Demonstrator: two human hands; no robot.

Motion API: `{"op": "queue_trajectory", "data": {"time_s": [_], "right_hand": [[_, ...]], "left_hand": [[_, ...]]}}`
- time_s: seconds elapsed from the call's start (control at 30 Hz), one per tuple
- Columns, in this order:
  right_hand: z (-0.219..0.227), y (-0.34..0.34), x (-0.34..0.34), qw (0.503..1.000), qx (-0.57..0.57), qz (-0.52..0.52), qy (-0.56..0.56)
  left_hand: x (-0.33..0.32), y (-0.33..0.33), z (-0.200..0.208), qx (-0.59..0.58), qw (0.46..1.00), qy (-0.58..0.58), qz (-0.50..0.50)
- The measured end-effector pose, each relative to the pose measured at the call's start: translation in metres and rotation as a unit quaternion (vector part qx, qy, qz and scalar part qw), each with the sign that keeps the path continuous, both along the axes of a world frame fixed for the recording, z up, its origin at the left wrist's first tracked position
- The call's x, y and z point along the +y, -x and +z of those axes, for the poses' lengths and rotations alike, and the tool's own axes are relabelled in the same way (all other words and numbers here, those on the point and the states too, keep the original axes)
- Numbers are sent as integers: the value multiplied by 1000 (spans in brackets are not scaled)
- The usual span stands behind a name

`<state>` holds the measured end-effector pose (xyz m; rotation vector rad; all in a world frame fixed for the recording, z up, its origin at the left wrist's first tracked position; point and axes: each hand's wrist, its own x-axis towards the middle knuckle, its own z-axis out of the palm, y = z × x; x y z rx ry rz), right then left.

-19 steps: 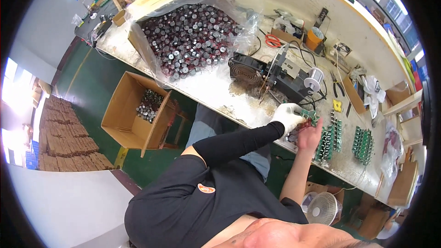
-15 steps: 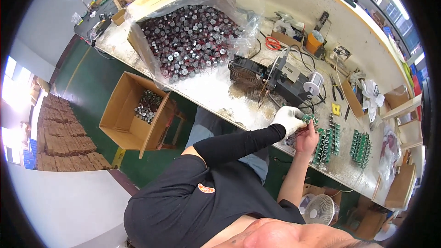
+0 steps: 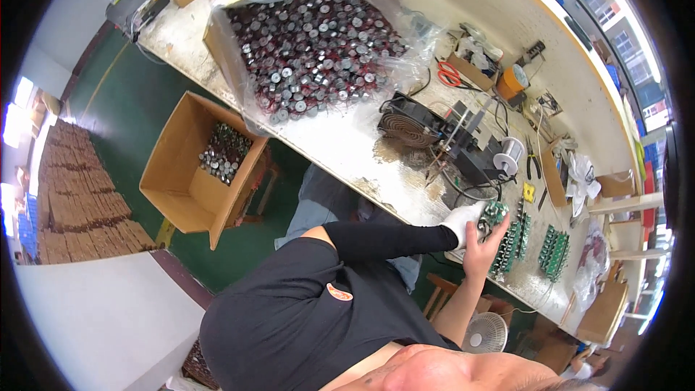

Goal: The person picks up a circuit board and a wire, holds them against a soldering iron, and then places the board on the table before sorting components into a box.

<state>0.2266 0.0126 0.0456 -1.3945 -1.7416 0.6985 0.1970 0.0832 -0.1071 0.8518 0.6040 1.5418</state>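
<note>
My left hand, in a white glove below a black sleeve, is closed on a small green circuit board just above the bench's front edge. From the near side, my bare right hand grips the same board, its thumb and fingers on either side. Something dark and metallic shows between my hands, too small to make out. Close by on the right stand rows of green circuit boards, and another group of boards lies farther right.
Beyond my hands sit a black fan and a solder spool on a stand. A lined carton of small motors fills the bench's left part; an open cardboard box is below. Red-handled scissors and pliers lie farther back.
The view has shifted and turned a little. The green board between my hands now faces upward more openly, and my right fingers are spread wider around it.
</note>
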Motion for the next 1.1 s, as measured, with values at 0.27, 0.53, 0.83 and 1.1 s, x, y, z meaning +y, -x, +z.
{"op": "queue_trajectory", "data": {"time_s": [0.27,0.53,0.83,1.1], "right_hand": [[-30,-60,-14,949,262,-175,11],[-41,-15,5,924,357,-79,115],[-33,26,-5,914,376,-60,139],[-30,9,-37,918,360,-100,133]], "left_hand": [[-100,136,156,179,977,87,-70],[-223,349,152,183,930,233,216],[-232,544,35,471,554,436,530],[-177,572,-13,605,507,564,244]]}}
